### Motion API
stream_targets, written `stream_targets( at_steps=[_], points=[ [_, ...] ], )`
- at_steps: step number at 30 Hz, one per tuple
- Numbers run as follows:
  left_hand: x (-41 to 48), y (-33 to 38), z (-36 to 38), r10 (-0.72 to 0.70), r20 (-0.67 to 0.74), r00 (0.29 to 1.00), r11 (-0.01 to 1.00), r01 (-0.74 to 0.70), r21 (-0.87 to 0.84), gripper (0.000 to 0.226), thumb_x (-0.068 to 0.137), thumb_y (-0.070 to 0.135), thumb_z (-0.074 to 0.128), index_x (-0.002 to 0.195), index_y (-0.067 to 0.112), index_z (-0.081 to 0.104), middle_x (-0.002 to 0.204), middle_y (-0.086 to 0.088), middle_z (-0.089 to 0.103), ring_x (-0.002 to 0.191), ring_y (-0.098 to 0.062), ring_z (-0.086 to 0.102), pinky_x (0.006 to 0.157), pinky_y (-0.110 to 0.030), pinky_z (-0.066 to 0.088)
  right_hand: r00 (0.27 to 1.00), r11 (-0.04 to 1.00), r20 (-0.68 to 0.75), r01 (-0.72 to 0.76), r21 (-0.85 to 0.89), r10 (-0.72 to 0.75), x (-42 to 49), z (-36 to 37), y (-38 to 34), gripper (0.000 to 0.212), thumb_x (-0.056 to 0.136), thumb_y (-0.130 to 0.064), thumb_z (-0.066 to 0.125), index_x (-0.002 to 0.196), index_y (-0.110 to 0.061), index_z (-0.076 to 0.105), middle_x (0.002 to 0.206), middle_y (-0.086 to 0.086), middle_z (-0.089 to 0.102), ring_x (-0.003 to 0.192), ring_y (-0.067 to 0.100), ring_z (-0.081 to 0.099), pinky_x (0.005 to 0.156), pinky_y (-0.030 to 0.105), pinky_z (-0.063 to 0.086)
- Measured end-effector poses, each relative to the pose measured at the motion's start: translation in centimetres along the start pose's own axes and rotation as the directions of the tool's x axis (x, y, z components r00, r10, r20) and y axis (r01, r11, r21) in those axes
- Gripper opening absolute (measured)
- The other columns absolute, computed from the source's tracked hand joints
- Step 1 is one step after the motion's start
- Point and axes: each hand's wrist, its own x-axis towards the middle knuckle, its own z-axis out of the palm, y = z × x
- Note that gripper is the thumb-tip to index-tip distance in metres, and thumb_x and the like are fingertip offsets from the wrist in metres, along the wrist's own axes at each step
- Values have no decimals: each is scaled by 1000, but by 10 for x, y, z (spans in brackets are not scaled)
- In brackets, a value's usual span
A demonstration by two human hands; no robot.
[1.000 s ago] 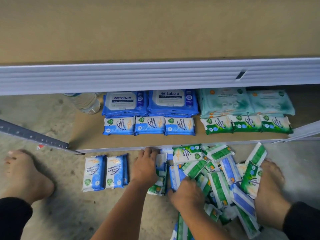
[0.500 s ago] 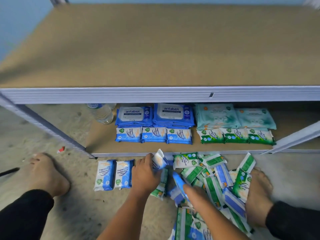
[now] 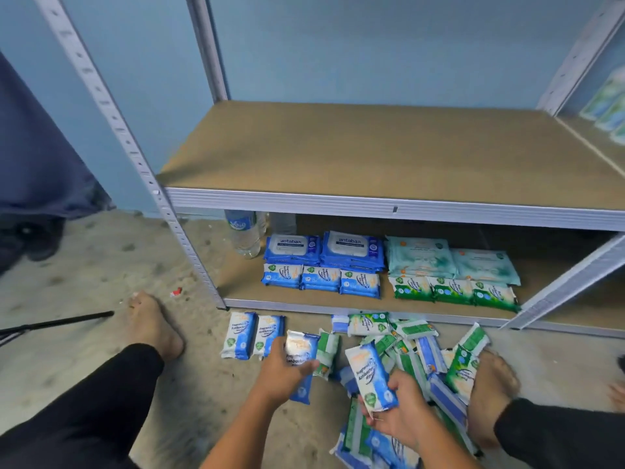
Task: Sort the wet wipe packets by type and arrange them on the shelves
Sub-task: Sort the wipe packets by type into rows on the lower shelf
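The person is wearing black trousers of plain, possibly stretchy cloth, the left trouser leg point(image 3: 101, 401) and right trouser leg point(image 3: 558, 434) ending at the ankles. The left grip point(image 3: 280, 374), right grip point(image 3: 402, 418), forearms and feet are going bare.

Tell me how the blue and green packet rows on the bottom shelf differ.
The blue row is blue and white; the green row is green and white. The blue row lies left, before dark blue packs; the green row lies right, before pale teal packs. Both run three across.
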Motion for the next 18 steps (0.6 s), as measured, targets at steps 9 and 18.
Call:
stream_targets(
  at_steps=[9, 18],
  points=[
    [-24, -26, -52, -52, 26, 998, 997, 53, -47, 78, 96, 1, 55, 157, 30, 16, 142, -10, 53, 98, -14, 56, 69, -16, 48, 996, 927, -16, 79, -367, -91, 8, 32, 16, 29, 89, -18, 73, 115, -4, 67, 97, 19, 74, 83, 33, 69, 65, 36, 53],
    [-2, -57, -93, -130, 0, 991, 988, 130, 77, 58, 85, 6, 70, 118, 46, 45, 97, -3, 71, 76, -18, 67, 72, -43, 59, 964, 759, 142, 265, -595, -224, 34, 87, 28, 71, 84, 4, 74, 133, -37, 44, 106, 5, 73, 88, 25, 75, 77, 49, 62]
  ],
)
